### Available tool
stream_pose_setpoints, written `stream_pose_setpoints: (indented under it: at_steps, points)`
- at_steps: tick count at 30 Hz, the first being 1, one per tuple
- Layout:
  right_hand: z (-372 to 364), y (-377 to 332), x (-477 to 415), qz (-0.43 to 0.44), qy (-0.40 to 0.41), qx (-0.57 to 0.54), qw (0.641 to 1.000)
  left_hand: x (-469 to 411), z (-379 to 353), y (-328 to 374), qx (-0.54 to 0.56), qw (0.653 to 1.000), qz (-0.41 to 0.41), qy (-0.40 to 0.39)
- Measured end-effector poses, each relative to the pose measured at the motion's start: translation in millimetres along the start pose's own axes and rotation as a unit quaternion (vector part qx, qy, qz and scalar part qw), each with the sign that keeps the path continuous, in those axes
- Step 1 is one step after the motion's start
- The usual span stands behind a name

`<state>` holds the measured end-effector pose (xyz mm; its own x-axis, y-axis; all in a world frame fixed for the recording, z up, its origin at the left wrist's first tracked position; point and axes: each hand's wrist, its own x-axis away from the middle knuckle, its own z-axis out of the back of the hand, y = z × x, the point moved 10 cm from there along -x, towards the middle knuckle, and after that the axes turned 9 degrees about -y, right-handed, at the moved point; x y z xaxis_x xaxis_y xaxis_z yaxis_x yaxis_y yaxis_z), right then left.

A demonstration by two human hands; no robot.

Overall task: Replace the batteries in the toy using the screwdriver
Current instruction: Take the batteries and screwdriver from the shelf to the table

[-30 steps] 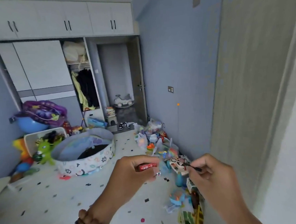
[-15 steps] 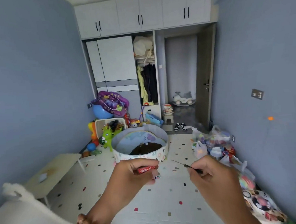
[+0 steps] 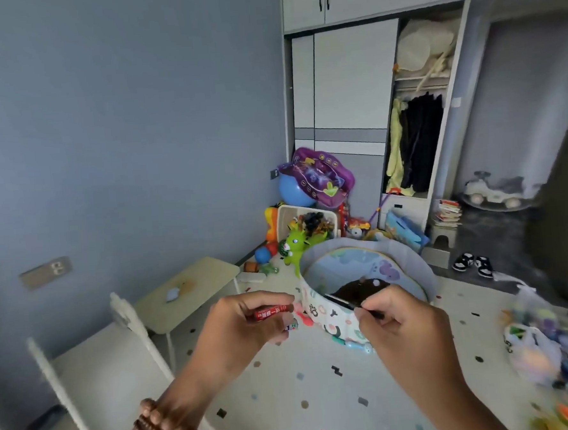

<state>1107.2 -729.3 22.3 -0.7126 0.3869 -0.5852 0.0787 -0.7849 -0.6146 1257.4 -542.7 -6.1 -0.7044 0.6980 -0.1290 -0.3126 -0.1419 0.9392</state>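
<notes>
My left hand (image 3: pixel 240 330) is raised at chest height and grips red batteries (image 3: pixel 271 313) between thumb and fingers; a small patterned piece (image 3: pixel 291 327) shows under its fingertips. My right hand (image 3: pixel 406 327) is level with it and pinches a thin dark screwdriver (image 3: pixel 343 302) whose shaft points up and left. Both hands are held in the air, apart from each other. Which toy the batteries belong to cannot be told.
A round fabric play bin (image 3: pixel 367 292) stands on the speckled floor just beyond my hands. A low beige table (image 3: pixel 187 287) and a white chair (image 3: pixel 125 367) are at the left. Toys are heaped by the wardrobe (image 3: pixel 344 88) and along the right edge.
The view has swung left, from the right wall to the left wall, table and chair. Both hands keep the same hold and the same place in front of me.
</notes>
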Motion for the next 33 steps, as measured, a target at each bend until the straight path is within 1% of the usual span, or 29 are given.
stream_pose_setpoints:
  at_steps: [4,7,11,16,22,25,29,33]
  points:
    - [-39.4,26.2,-83.2,0.031,-0.018,-0.013,0.999,-82.1,28.1,-21.2,0.021,0.999,0.017,0.022]
    - [-70.3,51.3,-141.8,0.033,-0.029,-0.038,0.998,-140.2,51.0,-36.9,0.022,0.999,0.025,0.043]
    - [-123.8,91.3,-217.0,0.043,-0.045,-0.034,0.998,-210.2,79.1,-59.7,0.026,0.996,0.031,0.073]
    - [-211.3,142.2,-313.6,0.058,-0.103,-0.084,0.989,-288.8,120.2,-97.3,0.022,0.989,0.046,0.137]
    - [-316.3,174.9,-432.7,0.121,-0.178,-0.127,0.968,-364.3,189.8,-140.6,0.024,0.961,0.101,0.258]
    - [-371.6,187.1,-475.8,0.111,-0.208,-0.167,0.957,-386.8,223.6,-160.1,0.028,0.942,0.122,0.313]
    - [-444.3,196.4,-515.4,0.106,-0.250,-0.215,0.938,-416.6,261.1,-186.2,0.027,0.925,0.140,0.352]
    - [-513.3,204.5,-554.7,0.115,-0.273,-0.222,0.929,-453.5,306.6,-221.6,0.005,0.912,0.154,0.380]
